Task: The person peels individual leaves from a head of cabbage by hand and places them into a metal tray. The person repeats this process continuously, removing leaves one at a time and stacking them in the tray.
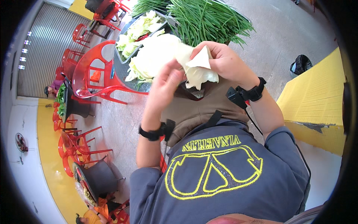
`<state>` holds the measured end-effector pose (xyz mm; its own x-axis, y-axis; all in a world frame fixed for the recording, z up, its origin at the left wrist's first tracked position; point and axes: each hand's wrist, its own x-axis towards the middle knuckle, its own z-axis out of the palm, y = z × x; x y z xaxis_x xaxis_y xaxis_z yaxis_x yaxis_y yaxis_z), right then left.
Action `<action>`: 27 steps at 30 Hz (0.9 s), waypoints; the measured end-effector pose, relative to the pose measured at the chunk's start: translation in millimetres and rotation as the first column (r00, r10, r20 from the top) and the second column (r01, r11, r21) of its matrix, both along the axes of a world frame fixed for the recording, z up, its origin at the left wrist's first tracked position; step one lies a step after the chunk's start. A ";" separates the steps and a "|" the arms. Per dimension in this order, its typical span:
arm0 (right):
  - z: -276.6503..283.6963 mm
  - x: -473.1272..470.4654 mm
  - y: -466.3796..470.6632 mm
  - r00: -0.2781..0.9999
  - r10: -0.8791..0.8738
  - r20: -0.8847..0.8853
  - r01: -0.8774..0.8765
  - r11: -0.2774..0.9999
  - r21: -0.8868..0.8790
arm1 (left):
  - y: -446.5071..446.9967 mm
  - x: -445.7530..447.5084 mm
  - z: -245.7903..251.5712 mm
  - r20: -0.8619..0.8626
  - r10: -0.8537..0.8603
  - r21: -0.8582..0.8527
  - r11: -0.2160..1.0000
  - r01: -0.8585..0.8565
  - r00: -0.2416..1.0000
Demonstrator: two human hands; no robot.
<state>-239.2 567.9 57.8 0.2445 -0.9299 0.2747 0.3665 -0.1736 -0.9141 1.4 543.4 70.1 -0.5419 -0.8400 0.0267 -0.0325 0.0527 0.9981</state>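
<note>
My right hand (223, 60) grips a pale cabbage leaf (200, 74) above my lap, with the leaf folded between thumb and fingers. Beside the leaf's left edge is my left hand (166, 86), blurred, its fingertips at or against the leaf; whether they pinch it is unclear. Just beyond, a pile of whitish cabbage leaves (156, 51), overexposed, lies on a round dark table (121, 70). A metal tray (165, 26) at the pile's far left side holds torn pale green leaves (134, 32) and something red. A large heap of long thin green chives (207, 19) lies behind my right hand.
A red transparent plastic chair (81, 72) stands against the table's left side. More red chairs and dark tables, with two people (95, 217) near them, are farther left. At right are a bin with a black bag (302, 65) and a yellow tiled block (313, 89).
</note>
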 end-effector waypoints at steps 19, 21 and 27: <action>-2.7 3.6 15.8 0.766 -0.147 -0.626 0.026 0.980 -0.197 | 49.2 -0.6 -22.1 0.282 0.396 -0.131 0.918 -0.374 0.874; -3.5 10.0 19.0 0.683 -0.336 -0.649 0.069 0.914 -0.400 | 54.2 0.3 -18.9 0.358 0.410 -0.228 0.910 -0.347 0.839; -10.0 27.5 27.4 0.570 -0.566 -0.595 0.170 0.790 -0.589 | 62.8 0.2 -12.9 0.411 0.408 -0.216 0.912 -0.348 0.815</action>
